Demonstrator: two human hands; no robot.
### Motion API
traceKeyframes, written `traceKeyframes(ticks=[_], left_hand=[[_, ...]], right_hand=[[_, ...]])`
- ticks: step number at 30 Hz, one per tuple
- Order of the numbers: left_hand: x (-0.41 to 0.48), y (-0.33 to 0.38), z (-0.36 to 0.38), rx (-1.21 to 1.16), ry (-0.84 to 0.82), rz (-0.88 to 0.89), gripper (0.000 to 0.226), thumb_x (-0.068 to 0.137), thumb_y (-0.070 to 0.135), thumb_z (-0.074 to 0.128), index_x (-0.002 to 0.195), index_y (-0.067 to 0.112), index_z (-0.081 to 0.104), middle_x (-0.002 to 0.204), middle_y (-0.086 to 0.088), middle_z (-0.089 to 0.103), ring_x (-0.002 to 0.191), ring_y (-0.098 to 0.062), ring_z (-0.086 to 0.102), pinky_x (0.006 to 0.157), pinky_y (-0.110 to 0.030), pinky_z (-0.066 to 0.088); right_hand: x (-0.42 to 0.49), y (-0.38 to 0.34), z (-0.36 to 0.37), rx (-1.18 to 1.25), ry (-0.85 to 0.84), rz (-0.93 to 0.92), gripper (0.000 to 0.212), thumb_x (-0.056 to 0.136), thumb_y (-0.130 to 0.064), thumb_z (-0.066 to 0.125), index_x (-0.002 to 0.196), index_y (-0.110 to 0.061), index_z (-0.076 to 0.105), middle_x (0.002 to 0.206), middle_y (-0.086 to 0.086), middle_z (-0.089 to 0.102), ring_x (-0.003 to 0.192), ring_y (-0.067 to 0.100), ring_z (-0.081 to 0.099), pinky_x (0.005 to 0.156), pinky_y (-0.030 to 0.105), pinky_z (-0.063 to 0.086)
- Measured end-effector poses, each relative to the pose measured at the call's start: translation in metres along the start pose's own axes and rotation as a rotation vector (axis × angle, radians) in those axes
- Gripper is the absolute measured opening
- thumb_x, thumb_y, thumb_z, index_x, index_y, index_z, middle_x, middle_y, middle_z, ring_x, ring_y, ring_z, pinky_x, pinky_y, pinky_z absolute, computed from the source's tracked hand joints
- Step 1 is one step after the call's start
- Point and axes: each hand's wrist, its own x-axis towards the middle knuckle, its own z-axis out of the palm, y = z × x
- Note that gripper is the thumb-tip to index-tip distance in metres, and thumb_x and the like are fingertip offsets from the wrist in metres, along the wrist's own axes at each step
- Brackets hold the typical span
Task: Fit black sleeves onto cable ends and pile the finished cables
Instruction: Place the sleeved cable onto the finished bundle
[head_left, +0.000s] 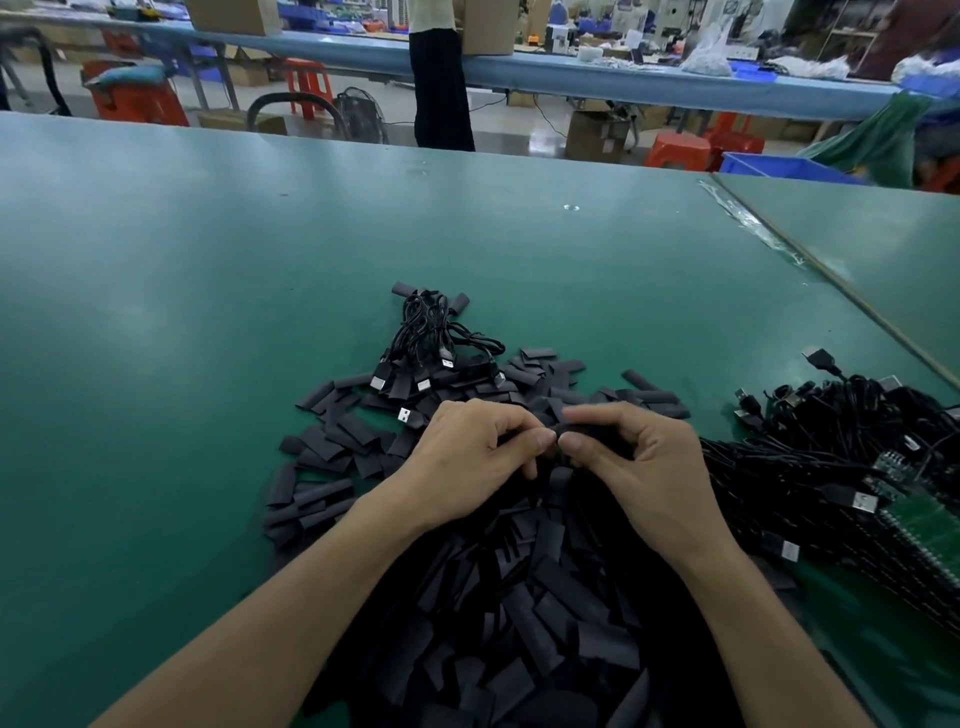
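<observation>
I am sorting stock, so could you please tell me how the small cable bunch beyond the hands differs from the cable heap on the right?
The small cable bunch holds a few cables; the cable heap holds many. The bunch's plugs rest on loose black sleeves; the heap shows green circuit boards. Both are black with USB plugs.

Place: a factory assembly hall for small electronics.
Work area: a wide green-matted surface (208, 260), with a second green surface (883, 234) butted against it at the right.
Stock: a loose heap of black sleeves (519, 597), a thick bundle of cables (831, 457) with USB plugs, and green circuit boards (924, 525) among them.
Background: a long blue surface (571, 78) carrying parts and cardboard boxes (234, 15); a person (441, 88) stands at it.
Floor: red plastic stools (678, 150), a blue bin (779, 169), a fan (361, 114).
</observation>
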Motion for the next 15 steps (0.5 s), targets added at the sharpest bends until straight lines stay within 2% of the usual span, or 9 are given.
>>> traceKeyframes(ticks=[2, 5, 8, 11, 15], left_hand=[[0.0003, -0.0012, 0.0027, -0.045, 0.052, -0.033, 0.022, 0.098, 0.035, 0.061, 0.080, 0.031, 0.072, 0.068, 0.018, 0.071, 0.057, 0.002, 0.057, 0.064, -0.019, 0.040], [-0.0001, -0.0012, 0.0056, -0.110, 0.109, -0.068, 0.022, 0.097, 0.037, 0.063, 0.082, 0.026, 0.075, 0.070, 0.017, 0.072, 0.057, -0.005, 0.058, 0.062, -0.025, 0.047], [0.0001, -0.0016, 0.0073, -0.146, 0.139, -0.077, 0.023, 0.097, 0.036, 0.063, 0.080, 0.026, 0.074, 0.068, 0.015, 0.072, 0.046, -0.004, 0.048, 0.050, -0.020, 0.040], [-0.0002, -0.0020, 0.0082, -0.155, 0.157, -0.079, 0.025, 0.096, 0.036, 0.063, 0.077, 0.024, 0.074, 0.068, 0.011, 0.073, 0.045, -0.004, 0.045, 0.048, -0.020, 0.037], [-0.0013, -0.0017, 0.0091, -0.125, 0.149, -0.080, 0.026, 0.095, 0.036, 0.065, 0.073, 0.027, 0.074, 0.065, 0.011, 0.071, 0.045, -0.004, 0.044, 0.049, -0.022, 0.037]], right_hand=[[0.0004, 0.0012, 0.0009, -0.009, 0.133, 0.021, 0.035, 0.075, -0.021, 0.085, 0.102, -0.037, 0.071, 0.086, -0.015, 0.075, 0.080, 0.003, 0.072, 0.074, 0.016, 0.055], [0.0020, 0.0037, 0.0009, -0.007, 0.290, 0.035, 0.026, 0.072, -0.026, 0.087, 0.089, -0.037, 0.071, 0.083, -0.020, 0.074, 0.076, 0.001, 0.071, 0.071, 0.013, 0.055], [0.0022, 0.0061, 0.0033, 0.022, 0.272, 0.025, 0.026, 0.075, -0.021, 0.085, 0.094, -0.035, 0.073, 0.085, -0.024, 0.074, 0.081, -0.001, 0.072, 0.076, 0.013, 0.054], [0.0006, 0.0066, 0.0063, -0.004, 0.235, -0.005, 0.031, 0.078, -0.020, 0.083, 0.103, -0.034, 0.071, 0.085, -0.027, 0.073, 0.081, -0.004, 0.071, 0.076, 0.008, 0.051], [-0.0003, 0.0087, 0.0070, -0.020, 0.213, -0.029, 0.034, 0.078, -0.019, 0.083, 0.102, -0.038, 0.070, 0.084, -0.025, 0.074, 0.079, -0.003, 0.071, 0.075, 0.008, 0.052]])
